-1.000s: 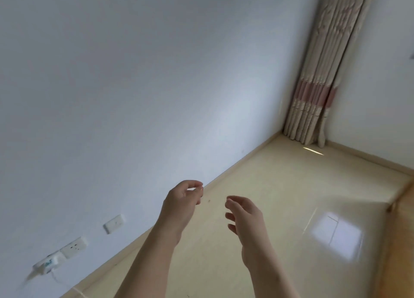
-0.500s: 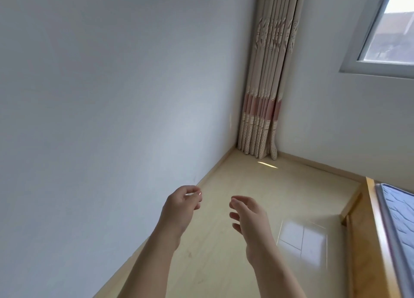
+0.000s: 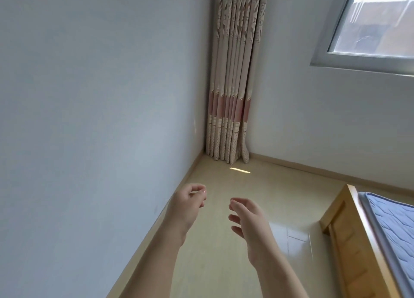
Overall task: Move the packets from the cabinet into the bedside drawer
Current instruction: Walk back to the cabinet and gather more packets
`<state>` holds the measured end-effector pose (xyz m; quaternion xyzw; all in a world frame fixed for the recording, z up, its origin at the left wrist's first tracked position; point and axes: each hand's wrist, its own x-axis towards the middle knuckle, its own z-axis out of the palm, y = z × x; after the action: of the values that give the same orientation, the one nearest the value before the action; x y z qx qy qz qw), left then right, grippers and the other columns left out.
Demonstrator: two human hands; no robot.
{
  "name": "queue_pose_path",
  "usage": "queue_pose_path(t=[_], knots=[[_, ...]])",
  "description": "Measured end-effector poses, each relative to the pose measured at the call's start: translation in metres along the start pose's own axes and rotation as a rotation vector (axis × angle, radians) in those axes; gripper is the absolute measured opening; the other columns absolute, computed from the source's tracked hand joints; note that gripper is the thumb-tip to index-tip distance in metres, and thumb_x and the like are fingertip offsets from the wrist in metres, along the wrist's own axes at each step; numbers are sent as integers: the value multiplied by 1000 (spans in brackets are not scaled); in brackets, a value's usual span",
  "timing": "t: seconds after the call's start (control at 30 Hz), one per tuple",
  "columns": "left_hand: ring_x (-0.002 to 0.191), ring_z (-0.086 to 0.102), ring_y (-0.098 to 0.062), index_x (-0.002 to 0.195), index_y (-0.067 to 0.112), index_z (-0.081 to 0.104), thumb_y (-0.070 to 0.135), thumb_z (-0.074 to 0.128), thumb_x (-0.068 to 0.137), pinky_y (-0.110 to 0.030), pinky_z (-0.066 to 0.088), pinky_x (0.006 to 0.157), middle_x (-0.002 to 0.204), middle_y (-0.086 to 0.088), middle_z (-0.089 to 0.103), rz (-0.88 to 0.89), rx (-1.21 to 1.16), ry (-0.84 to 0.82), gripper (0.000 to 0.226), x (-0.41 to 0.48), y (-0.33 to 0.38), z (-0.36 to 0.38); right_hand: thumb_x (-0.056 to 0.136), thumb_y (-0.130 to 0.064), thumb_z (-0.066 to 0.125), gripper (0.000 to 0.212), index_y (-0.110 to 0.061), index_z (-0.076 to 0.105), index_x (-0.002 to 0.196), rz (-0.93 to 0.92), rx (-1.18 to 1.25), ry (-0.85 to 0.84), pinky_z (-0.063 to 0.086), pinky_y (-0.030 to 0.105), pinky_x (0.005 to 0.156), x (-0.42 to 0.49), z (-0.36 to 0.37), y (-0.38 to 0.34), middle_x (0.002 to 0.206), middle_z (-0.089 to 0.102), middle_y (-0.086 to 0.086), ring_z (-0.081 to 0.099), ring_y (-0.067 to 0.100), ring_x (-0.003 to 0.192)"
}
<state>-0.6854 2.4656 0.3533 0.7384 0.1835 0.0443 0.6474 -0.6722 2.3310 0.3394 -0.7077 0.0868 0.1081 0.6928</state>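
- The left hand [image 3: 187, 204] and right hand [image 3: 249, 221] are held out in the lower middle of the frame, apart from each other. Both have loosely curled fingers and hold nothing.
- No packets, cabinet or bedside drawer are in view.
- Packets are probably light, soft and a little slippery. A pinch along a sealed edge, or a flat grasp across the middle, should suit them.
- Bare floor [image 3: 212, 264] runs ahead between the wall [image 3: 89, 118] on the left and the wooden bed frame [image 3: 349, 237] with its blue mattress [image 3: 392, 226] at lower right. The frame's corner is the edge to mind.
- The curtain [image 3: 233, 84] hangs in the far corner, and the window [image 3: 376, 24] is at upper right.
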Motion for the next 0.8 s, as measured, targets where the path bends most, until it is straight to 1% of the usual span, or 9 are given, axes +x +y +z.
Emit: queue_pose_path(t=[0.1,0.23,0.3,0.37,0.47,0.57,0.63,0.7,0.8], knots=[[88,60,-15,101,20,61,17,51,95,-21,44,69,94,-1,64,43,-1,-25,12,83,29,10,93,-17,52,10,-21,60,90,-25,47,62,44,27,70,70,8,-31,95,62,0,56,17,88],[82,57,-14,90,23,60,14,51,94,-21,42,67,92,-3,63,32,-6,-91,13,174,57,42,92,-16,54,10,-22,61,88,-4,63,166,44,28,70,150,-1,-56,93,62,-1,57,16,85],[82,57,-14,90,23,59,14,51,94,-20,42,66,94,-4,63,10,13,-159,14,208,61,70,92,-15,54,12,-23,60,85,18,57,236,44,29,73,185,-14,-59,92,62,0,57,15,83],[82,57,-13,91,24,60,15,51,94,-20,42,66,95,-4,64,11,34,-218,13,240,70,100,92,-15,54,11,-23,60,86,28,70,272,44,30,75,220,-31,-68,91,61,0,57,15,83],[79,57,-12,93,21,62,14,52,94,-20,42,66,91,-2,64,34,40,-253,12,299,90,149,92,-16,54,10,-22,60,87,3,101,292,44,29,75,283,-59,-90,90,60,-2,56,14,82],[78,59,-13,92,22,63,15,53,93,-23,43,67,91,-2,66,41,47,-286,12,351,102,202,93,-16,53,9,-21,60,89,-5,101,317,43,25,69,346,-94,-104,89,60,-3,55,12,79],[80,60,-14,87,25,62,16,53,93,-25,43,70,92,-3,66,36,48,-309,14,381,109,245,93,-15,53,9,-19,61,92,9,113,361,42,24,67,385,-129,-111,89,60,-2,55,12,78],[81,60,-15,86,25,61,15,54,93,-25,43,70,92,-3,66,24,42,-327,14,407,122,291,93,-15,53,12,-22,60,87,23,123,416,42,25,67,422,-170,-123,90,60,-1,56,11,77],[81,60,-15,85,25,62,17,54,93,-27,43,73,91,-2,66,21,31,-336,14,451,144,353,93,-16,54,12,-24,60,86,7,112,400,43,25,68,479,-217,-145,91,61,-2,57,10,78]])
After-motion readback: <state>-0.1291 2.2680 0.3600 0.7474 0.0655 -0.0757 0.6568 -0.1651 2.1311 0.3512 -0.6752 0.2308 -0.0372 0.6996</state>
